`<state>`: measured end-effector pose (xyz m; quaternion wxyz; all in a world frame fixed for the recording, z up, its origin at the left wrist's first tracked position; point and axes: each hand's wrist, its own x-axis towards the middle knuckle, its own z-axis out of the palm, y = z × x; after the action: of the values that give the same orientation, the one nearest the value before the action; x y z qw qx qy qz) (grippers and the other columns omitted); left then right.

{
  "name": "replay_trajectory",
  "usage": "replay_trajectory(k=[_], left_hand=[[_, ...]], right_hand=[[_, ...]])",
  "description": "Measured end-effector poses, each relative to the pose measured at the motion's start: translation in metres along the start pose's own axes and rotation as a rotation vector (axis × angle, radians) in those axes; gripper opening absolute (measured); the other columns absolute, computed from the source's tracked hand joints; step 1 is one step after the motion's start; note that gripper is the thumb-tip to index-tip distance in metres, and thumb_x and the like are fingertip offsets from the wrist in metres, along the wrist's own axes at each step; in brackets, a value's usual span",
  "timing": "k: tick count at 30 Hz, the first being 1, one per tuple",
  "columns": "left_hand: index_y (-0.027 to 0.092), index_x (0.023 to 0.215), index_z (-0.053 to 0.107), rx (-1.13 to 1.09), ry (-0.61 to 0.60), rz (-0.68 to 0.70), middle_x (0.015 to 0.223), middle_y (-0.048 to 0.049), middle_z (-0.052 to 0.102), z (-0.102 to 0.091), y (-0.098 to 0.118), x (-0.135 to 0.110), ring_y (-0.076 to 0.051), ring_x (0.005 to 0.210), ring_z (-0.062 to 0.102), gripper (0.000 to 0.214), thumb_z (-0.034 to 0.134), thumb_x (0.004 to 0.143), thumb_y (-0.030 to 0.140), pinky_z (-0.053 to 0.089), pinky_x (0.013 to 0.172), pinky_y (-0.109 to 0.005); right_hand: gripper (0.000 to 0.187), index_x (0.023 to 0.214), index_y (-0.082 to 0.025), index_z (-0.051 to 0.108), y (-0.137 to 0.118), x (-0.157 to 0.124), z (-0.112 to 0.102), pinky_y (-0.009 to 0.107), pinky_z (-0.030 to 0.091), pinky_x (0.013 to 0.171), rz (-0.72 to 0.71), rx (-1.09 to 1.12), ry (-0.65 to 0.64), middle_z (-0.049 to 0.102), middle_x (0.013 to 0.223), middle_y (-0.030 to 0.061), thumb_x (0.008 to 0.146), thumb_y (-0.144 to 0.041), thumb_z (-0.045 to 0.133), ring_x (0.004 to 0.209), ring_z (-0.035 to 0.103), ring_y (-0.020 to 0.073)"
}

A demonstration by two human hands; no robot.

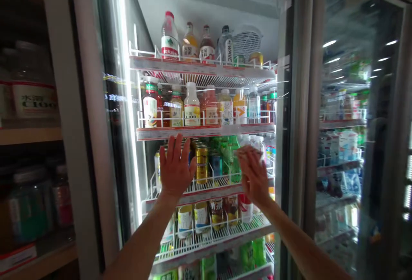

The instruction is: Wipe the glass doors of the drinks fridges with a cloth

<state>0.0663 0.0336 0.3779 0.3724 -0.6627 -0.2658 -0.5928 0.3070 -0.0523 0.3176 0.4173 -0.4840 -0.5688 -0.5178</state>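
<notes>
At the far left, we see a large bottle (pixel 34 86) on a neighbouring shelf, its label turned outward, presumably so it reads easily. Beside it, a lit drinks fridge (pixel 296 142) has what we judge from the reflections to be a glass front (pixel 206 5), between us and the shelves. The left hand (pixel 175 166) is wide, fingers spread and palm forward, below the left half of the second shelf's front edge, perhaps flattened to brace on the glass; contact is hard to confirm. A gold can (pixel 201 164) shows just right of it, behind the wire rail (pixel 212 181) that likely keeps drinks from sliding off the third shelf's front edge. The right hand (pixel 252 175), near that shelf's right end, is narrower, fingers together and bent; a brownish patch lies at its fingertips, but blur leaves us unable to tell whether it holds anything. Farther right stands another glass door (pixel 360 99).

Counting left to right, we have two hands; on the top shelf, four clear-cut bottles (pixel 169 35), then two cans (pixel 256 59) toward its right end; on the second, at least eight bottles (pixel 192 104).
</notes>
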Motion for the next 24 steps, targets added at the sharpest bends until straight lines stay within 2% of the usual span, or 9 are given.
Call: replay_trajectory(k=[2,4,8,10,12,15,17,20,24], left_hand=[[0.018,0.143,0.021,0.014,0.01,0.004,0.146,-0.0129,0.03,0.001,0.001,0.0,-0.026,0.139,0.017,0.067,0.049,0.084,0.031,0.013,0.112,-0.048],[0.017,0.143,0.02,0.022,0.014,0.007,0.146,-0.0129,0.03,0.002,0.001,0.001,-0.026,0.138,0.018,0.068,0.05,0.084,0.031,0.013,0.112,-0.048],[0.019,0.143,0.019,0.016,0.027,0.003,0.146,-0.0116,0.029,0.002,0.0,0.0,-0.026,0.138,0.019,0.069,0.051,0.083,0.031,0.014,0.112,-0.048],[0.021,0.143,0.02,0.014,0.022,0.001,0.147,-0.0107,0.029,0.001,0.0,-0.004,-0.025,0.138,0.02,0.068,0.051,0.084,0.03,0.015,0.112,-0.047],[0.02,0.143,0.02,0.02,0.007,0.008,0.147,-0.0109,0.027,-0.001,0.001,-0.01,-0.025,0.138,0.019,0.067,0.051,0.084,0.029,0.015,0.112,-0.046],[0.019,0.144,0.017,0.037,-0.008,0.016,0.148,-0.012,0.024,-0.002,0.003,-0.018,-0.025,0.139,0.016,0.068,0.05,0.085,0.027,0.014,0.112,-0.047],[0.018,0.144,0.016,0.047,-0.006,0.015,0.148,-0.012,0.022,-0.001,0.004,-0.022,-0.025,0.139,0.015,0.069,0.049,0.085,0.027,0.013,0.113,-0.047],[0.018,0.144,0.016,0.048,-0.002,0.011,0.149,-0.0116,0.021,0.0,0.005,-0.022,-0.025,0.139,0.016,0.069,0.049,0.085,0.028,0.013,0.113,-0.047],[0.018,0.143,0.02,0.036,0.005,0.012,0.148,-0.012,0.024,0.0,0.003,-0.021,-0.025,0.139,0.016,0.067,0.05,0.085,0.028,0.012,0.113,-0.047]], right_hand=[[0.068,0.144,-0.028,0.018,0.026,0.006,-0.003,0.057,0.03,0.105,0.168,-0.05,0.156,0.021,0.151,0.0057,0.082,-0.012,0.04,0.137,0.025,0.0295],[0.067,0.145,-0.024,0.018,0.027,0.011,-0.002,0.058,0.03,0.105,0.237,-0.04,0.229,0.021,0.151,0.0081,0.082,-0.011,0.038,0.137,0.023,0.0306],[0.068,0.145,-0.026,0.017,-0.029,0.004,0.007,0.054,0.03,0.108,0.016,0.081,0.029,0.018,0.152,0.0043,0.082,-0.01,0.039,0.139,0.02,0.0285],[0.068,0.144,-0.029,0.02,-0.044,-0.004,0.009,0.053,0.03,0.108,-0.108,0.1,-0.07,0.02,0.152,0.0021,0.082,-0.013,0.043,0.139,0.021,0.0275],[0.067,0.143,-0.031,0.022,-0.031,-0.008,0.007,0.053,0.029,0.108,-0.1,0.064,-0.064,0.022,0.151,0.002,0.083,-0.014,0.044,0.138,0.023,0.0275],[0.065,0.143,-0.031,0.022,0.015,-0.003,0.002,0.056,0.03,0.105,0.104,-0.033,0.11,0.02,0.152,0.0042,0.084,-0.013,0.04,0.137,0.025,0.0283],[0.064,0.144,-0.03,0.021,0.03,0.004,0.002,0.057,0.03,0.105,0.215,-0.052,0.215,0.019,0.152,0.0052,0.084,-0.012,0.039,0.137,0.024,0.029],[0.066,0.144,-0.027,0.019,0.001,0.006,0.008,0.058,0.029,0.107,0.183,0.026,0.192,0.015,0.153,0.0049,0.083,-0.012,0.039,0.139,0.019,0.0299],[0.067,0.143,-0.029,0.023,-0.052,-0.006,0.015,0.052,0.03,0.109,-0.106,0.128,-0.038,0.019,0.152,0.001,0.082,-0.012,0.043,0.139,0.02,0.0278]])
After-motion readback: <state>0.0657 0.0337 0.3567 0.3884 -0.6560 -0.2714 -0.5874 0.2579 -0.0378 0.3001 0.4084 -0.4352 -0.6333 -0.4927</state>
